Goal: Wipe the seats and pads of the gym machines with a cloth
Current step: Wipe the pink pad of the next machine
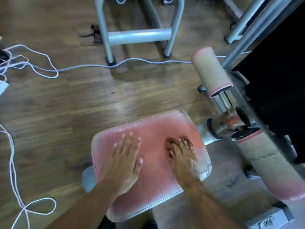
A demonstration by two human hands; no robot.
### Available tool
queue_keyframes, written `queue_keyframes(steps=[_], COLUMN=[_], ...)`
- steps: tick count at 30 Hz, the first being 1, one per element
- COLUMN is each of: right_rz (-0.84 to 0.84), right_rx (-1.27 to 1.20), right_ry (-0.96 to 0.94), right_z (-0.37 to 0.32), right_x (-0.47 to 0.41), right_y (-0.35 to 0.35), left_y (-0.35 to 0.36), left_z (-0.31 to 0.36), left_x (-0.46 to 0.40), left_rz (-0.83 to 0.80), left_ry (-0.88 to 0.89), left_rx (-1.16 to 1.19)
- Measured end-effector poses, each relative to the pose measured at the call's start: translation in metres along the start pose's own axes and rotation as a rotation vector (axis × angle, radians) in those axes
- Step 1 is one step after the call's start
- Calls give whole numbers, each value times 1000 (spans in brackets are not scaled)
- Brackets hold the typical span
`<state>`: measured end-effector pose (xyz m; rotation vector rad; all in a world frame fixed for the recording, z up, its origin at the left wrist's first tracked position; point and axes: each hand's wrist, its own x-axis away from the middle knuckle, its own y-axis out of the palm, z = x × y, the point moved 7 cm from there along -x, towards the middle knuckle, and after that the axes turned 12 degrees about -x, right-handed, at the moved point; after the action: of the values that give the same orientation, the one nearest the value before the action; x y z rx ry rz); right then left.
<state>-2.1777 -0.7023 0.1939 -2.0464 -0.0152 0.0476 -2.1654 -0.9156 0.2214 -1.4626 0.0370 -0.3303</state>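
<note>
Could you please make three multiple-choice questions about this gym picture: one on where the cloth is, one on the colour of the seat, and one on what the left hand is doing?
1. Where is the cloth?
A. On the wooden floor
B. Under the right hand on the seat
C. Hanging on the roller pad

2. What colour is the seat?
A. Faded pink
B. Dark blue
C. Green

3. What is the left hand doing?
A. Gripping the white cable
B. Raised in the air
C. Lying flat and open on the seat

Answers:
1 B: the brown cloth shows under the fingers of the right hand, on the right part of the seat.
2 A: the seat top is worn pink with pale edges.
3 C: the left hand rests palm down with fingers spread, holding nothing.
</note>
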Motion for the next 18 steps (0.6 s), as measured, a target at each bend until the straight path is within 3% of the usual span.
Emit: queue_keyframes(steps=[5,12,18], right_rz=[-6,177,269], right_rx=[-73,-191,-186], right_ry=[-218,-511,-755], right_z=[-119,-320,-476], right_x=[-34,-85,-70], right_y=[-106,-287,-355], left_y=[-119,-387,-523], left_z=[-5,-65,-158], left_x=[24,86,179], left_rz=[11,260,420], left_ry=[28,-175,-368], left_rx=[-66,-41,-89])
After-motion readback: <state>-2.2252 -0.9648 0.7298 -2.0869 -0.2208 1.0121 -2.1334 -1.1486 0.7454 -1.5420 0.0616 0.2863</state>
